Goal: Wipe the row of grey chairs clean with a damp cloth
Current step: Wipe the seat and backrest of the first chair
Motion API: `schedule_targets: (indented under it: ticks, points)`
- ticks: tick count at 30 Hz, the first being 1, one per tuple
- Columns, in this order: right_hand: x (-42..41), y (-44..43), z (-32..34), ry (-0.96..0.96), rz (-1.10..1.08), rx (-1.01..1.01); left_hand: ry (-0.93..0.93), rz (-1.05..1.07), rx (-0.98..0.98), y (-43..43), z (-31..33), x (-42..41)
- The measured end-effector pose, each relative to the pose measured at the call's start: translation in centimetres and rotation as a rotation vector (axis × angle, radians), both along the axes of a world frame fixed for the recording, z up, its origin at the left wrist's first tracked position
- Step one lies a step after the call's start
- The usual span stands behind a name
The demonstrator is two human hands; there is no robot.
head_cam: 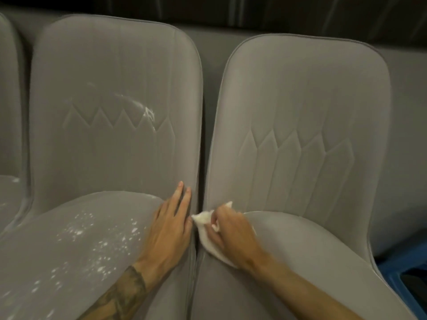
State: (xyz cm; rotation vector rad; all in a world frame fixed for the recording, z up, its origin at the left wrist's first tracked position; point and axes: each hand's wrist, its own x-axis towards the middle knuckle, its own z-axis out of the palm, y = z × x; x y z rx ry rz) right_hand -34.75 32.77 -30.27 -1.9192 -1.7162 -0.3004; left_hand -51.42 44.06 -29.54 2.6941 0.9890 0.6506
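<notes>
The whole view is soft and dim, so fine detail on the fabric is hard to read. A third chair is cut off by the left edge, showing only a strip of back and seat. The near parts of both main seats run out of the bottom of the view, as do both forearms. The left forearm carries a tattoo whose design cannot be made out.

The cloth, white and crumpled, lies at the left edge of the right chair, where seat meets back, just beside the narrow gap between the two chairs. Most of it is hidden under the right hand, which presses it to the seat. That hand's fingers curl over the cloth and bunch it, and their tips are buried in its folds.

The left hand rests flat on the right edge of the left chair, palm down. Its fingers are straight and slightly spread, with the tips touching the foot of the backrest. Its thumb is out of sight.

White specks are scattered over the left chair's seat, and a white smear curves across its back. The right chair's visible surface looks plain grey.

At the near right corner a blue thing with a dark hollow is cut off by the frame. Whether it is a bin and what it holds cannot be told.
</notes>
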Motion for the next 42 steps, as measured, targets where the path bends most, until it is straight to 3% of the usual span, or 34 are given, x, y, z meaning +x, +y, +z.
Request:
schedule_targets:
  ticks: [2,4,7,12,16,22,27,31,35,39,42]
  points:
    - [-0.2,-1.3,-1.1,0.03,0.075,-0.247,0.036,0.021,-0.046,-1.2,-0.3,-0.1]
    - [0.9,-2.4,-1.8,0.004,0.045,-0.343,0.074,0.04,-0.079,-2.5,-0.9,0.0]
    - [5.4,-3.8,-1.0,0.039,-0.28,-0.434,0.136,0.035,-0.093,-4.1,-1.5,-0.1]
    - [12.5,-8.4,0.2,0.104,-0.83,-0.409,0.236,0.032,-0.069,-5.4,-2.1,-0.2]
    - [13.5,-11.5,-0.7,0.15,-0.991,-0.315,0.216,0.031,-0.075,-5.7,-2.6,-0.3]
    - [11.7,-5.9,0.1,0.309,-0.999,-0.266,0.222,0.012,-0.08,-5.4,-3.2,-0.3]
    - [4.4,0.2,-0.8,0.159,-0.623,-0.253,0.258,0.02,-0.054,-5.3,-3.5,-0.2]
    - [7.1,-2.6,-1.0,0.028,-0.269,-0.359,0.281,0.014,-0.046,-5.3,-3.4,-0.3]
    - [10.0,-4.4,-1.9,0.122,-0.551,-0.323,0.301,0.028,-0.046,-5.6,-2.9,-0.2]
    - [3.4,0.5,-2.0,0.22,-0.536,-0.277,0.318,0.03,-0.025,-5.5,-2.1,-0.2]
    - [-0.9,-0.5,-2.2,0.16,-0.453,-0.211,0.376,0.001,0.005,-5.1,-1.5,-0.6]
